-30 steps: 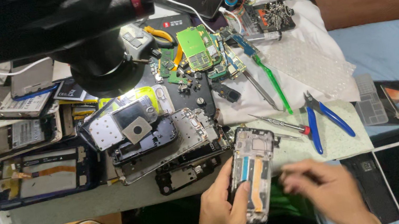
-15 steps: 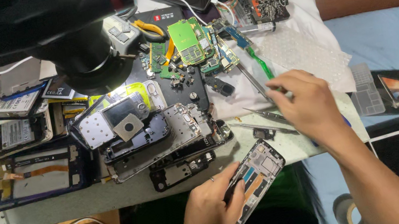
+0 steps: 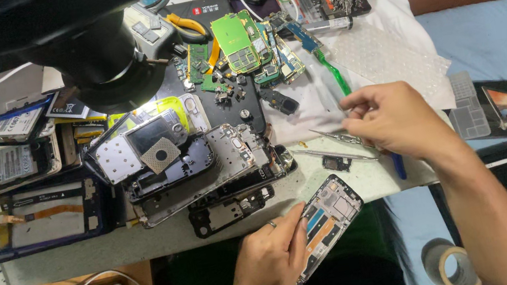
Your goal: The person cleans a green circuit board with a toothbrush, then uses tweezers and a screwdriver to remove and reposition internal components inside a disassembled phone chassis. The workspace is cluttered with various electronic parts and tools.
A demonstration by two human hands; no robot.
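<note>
Nearest to us, our left hand (image 3: 272, 270) grips an opened phone frame (image 3: 327, 222) by its lower end, fingers wrapped around one long edge and the thumb pressed along the other. We judge the hold is meant to keep the exposed inside facing up and steady, out over the table edge (image 3: 147, 244) where it can be worked on. The frame tilts up and away from that hand toward the right. Its back is off: we see a dark metal shell, a blue strip and an orange strip running lengthwise, and small silver shields at the far end.

Farther out and to the right, our right hand (image 3: 392, 119) is curled over the tool area, fingers pinched narrow near the tweezers (image 3: 334, 139) lying on the white cloth (image 3: 321, 101); we cannot tell whether it has closed on them. A blue handle (image 3: 399, 165) pokes out just beneath that hand.

To the left of both hands, 1 heap of stripped phone bodies (image 3: 196, 165) sits stacked, likely parked as spares. Beyond the right hand lie green circuit boards (image 3: 238, 43) and a green-handled tool (image 3: 332, 72).
</note>
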